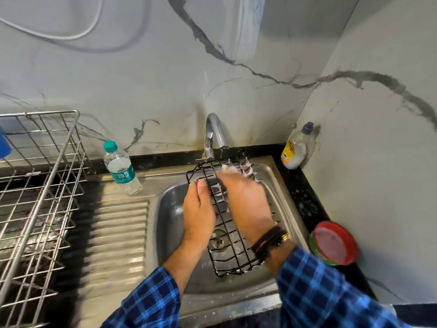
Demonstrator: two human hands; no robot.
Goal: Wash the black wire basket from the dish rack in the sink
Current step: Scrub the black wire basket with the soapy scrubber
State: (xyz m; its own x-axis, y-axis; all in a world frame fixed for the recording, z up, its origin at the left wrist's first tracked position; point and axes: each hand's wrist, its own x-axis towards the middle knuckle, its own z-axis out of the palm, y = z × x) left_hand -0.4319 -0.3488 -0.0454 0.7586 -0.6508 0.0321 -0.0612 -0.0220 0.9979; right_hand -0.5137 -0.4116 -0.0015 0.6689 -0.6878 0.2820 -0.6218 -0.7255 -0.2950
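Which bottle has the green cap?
The clear water bottle left of the tap. The soap bottle in the right corner has a dark cap and a yellow label.

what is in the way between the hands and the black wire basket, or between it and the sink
Nothing visible. The left hand grips the black wire basket by its left edge and the right hand rests on its soapy upper wires. The basket is held over the sink bowl, with only the drain showing below it.
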